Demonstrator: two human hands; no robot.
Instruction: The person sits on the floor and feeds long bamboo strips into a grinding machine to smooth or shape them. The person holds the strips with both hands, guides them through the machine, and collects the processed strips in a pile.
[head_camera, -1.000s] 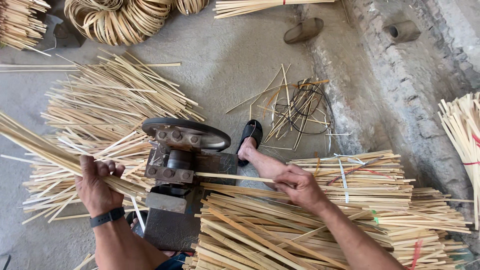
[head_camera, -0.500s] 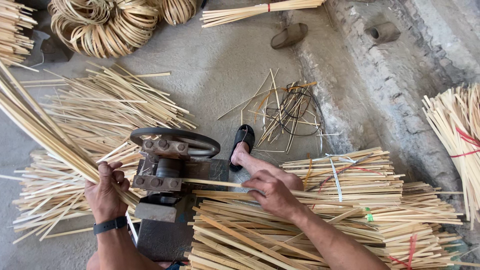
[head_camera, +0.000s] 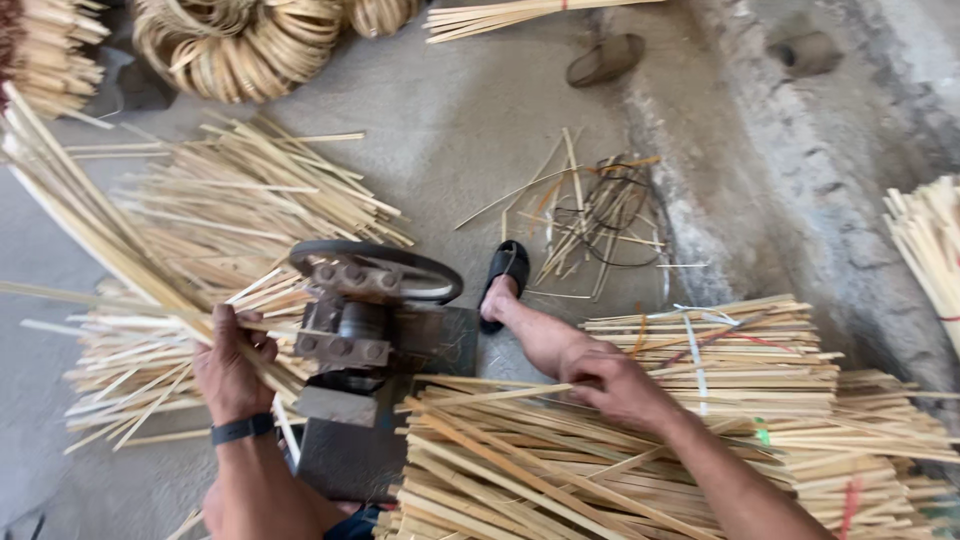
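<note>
While my left hand (head_camera: 232, 362) clamps a long bundle of bamboo strips (head_camera: 95, 230) slanting up to the far left, the small metal machine (head_camera: 362, 345) sits between my arms. My right hand (head_camera: 620, 385) seems to pinch one thin strip (head_camera: 480, 395) over the stacked slats (head_camera: 720, 420). Grey concrete floor (head_camera: 450, 110) spreads beyond.

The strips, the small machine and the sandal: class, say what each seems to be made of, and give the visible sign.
Strips under the right hand and gripped in the left hand: pale, matt, straight-grained, likely split bamboo or cane. Machine: dull grey-brown metal with bolt heads, seemingly unpainted iron or steel. Sandal: black, smooth, probably rubber or plastic.
</note>
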